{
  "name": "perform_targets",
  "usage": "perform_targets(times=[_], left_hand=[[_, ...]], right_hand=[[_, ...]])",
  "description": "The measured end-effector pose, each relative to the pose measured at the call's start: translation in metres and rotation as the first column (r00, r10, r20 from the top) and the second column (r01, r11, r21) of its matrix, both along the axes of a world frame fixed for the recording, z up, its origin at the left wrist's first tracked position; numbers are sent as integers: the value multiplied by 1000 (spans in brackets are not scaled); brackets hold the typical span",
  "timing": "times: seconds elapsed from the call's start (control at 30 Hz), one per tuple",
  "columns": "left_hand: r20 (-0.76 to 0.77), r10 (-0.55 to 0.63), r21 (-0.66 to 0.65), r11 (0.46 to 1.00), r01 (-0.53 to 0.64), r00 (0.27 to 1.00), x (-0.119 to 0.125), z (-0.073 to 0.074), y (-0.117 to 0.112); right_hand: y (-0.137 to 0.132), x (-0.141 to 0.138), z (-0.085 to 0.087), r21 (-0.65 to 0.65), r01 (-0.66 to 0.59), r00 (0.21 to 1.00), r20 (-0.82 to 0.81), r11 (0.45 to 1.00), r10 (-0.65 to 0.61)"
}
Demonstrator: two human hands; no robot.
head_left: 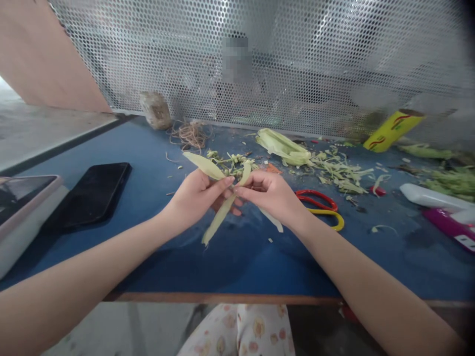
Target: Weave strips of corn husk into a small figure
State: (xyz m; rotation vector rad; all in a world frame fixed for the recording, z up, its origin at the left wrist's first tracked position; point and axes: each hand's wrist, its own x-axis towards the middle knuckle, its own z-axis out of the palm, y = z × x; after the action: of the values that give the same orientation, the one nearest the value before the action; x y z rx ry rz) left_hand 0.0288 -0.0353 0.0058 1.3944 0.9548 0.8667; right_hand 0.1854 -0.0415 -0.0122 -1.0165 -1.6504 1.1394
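Pale green corn husk strips point(218, 217) cross one another between my two hands, over the middle of the blue table. My left hand point(202, 193) pinches them between thumb and fingers, with one broad strip end sticking up to the left. From the other side, my right hand point(269, 190) is closed on the strips where they cross, its thumb tip almost meeting the left thumb. One strip hangs down towards me and another pokes out below my right hand. Just behind the hands lies a small heap of knotted green husk pieces point(235, 160).
Red-and-yellow-handled scissors point(324, 211) lie right of my right hand. Farther back are a bundle of husk leaves point(284, 147), shredded husk point(341, 170), twine point(191, 134) and a yellow roll point(391, 131). A black phone point(92, 193) lies left; a perforated metal screen point(178, 64) borders the table.
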Motion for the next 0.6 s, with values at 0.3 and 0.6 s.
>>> perform_targets(times=[0.3,0.6], left_hand=[[222,-84,-158,980,121,971,-5,-2,-12],[212,25,-295,955,40,977,-2,6,-29]], right_hand=[[-5,3,16,-88,0,1000,11,996,1],[-14,8,27,414,-36,933,339,910,-117]])
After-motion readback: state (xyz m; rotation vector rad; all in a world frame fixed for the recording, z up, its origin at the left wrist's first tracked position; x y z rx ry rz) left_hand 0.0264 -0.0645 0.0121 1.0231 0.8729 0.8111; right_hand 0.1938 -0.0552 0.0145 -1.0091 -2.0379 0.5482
